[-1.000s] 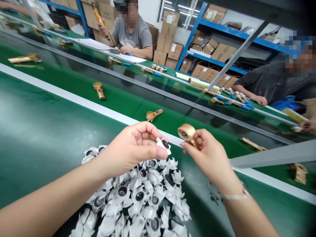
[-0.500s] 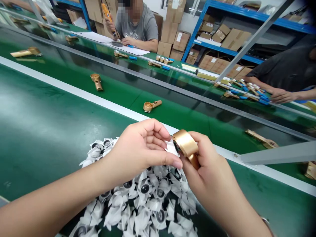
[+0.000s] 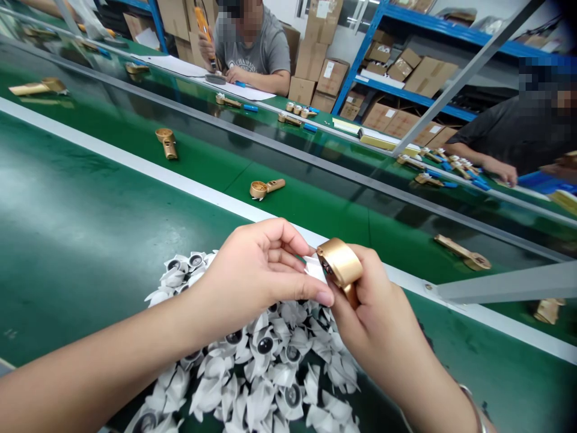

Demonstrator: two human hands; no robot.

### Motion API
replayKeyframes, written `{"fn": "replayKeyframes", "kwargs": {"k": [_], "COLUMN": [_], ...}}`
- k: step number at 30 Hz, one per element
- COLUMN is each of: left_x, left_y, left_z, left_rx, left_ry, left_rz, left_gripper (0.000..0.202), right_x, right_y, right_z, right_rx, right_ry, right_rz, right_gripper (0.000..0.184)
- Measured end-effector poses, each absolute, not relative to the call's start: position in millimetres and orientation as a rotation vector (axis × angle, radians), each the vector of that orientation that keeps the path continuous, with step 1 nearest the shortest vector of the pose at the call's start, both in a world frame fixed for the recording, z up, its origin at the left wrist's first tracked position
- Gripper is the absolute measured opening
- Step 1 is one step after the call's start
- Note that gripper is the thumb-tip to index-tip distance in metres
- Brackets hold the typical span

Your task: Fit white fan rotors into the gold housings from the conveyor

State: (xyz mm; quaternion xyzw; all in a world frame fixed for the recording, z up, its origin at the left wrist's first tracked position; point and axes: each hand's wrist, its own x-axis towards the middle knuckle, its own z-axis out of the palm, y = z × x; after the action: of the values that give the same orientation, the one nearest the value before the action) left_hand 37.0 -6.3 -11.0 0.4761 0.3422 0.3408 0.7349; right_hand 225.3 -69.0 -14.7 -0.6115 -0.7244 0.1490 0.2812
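Note:
A gold handheld fan housing (image 3: 341,263) is gripped in my right hand (image 3: 383,313), its round head tilted towards the left. My left hand (image 3: 265,264) pinches a white fan blade (image 3: 315,269) between thumb and fingers, right at the open side of the housing. How far the blade sits inside the ring is hidden by the fingers and the rim. Under both hands lies a heap of white fan blades (image 3: 283,373), some showing dark round hubs.
On the green belt beyond a white rail (image 3: 211,201) lie gold fan bodies, one (image 3: 265,188) just ahead. A grey post (image 3: 509,281) stands at right. Across the line sit two people, one in a grey shirt (image 3: 265,51), near fans with blue parts (image 3: 464,168).
The gold fan bodies on the belt have shifted left. At far right, the other person's hand has moved. My hands keep nearly the same hold on blade and housing.

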Motion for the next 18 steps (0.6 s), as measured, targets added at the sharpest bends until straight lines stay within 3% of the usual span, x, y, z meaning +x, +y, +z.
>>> {"fn": "replayKeyframes", "kwargs": {"k": [11, 18], "left_x": [36, 34], "left_y": [-6, -8], "left_z": [-12, -13], "left_rx": [1.015, 1.383], "left_ry": [0.733, 0.634], "left_rz": [0.716, 0.781], "left_gripper": [0.039, 0.063], "right_x": [225, 213], "right_y": [-69, -80], "right_z": [-18, -11], "right_rx": [-1.639, -1.382], "right_ry": [-1.960, -1.872], "right_rz": [0.379, 0.890], "right_gripper": [0.036, 0.026]}}
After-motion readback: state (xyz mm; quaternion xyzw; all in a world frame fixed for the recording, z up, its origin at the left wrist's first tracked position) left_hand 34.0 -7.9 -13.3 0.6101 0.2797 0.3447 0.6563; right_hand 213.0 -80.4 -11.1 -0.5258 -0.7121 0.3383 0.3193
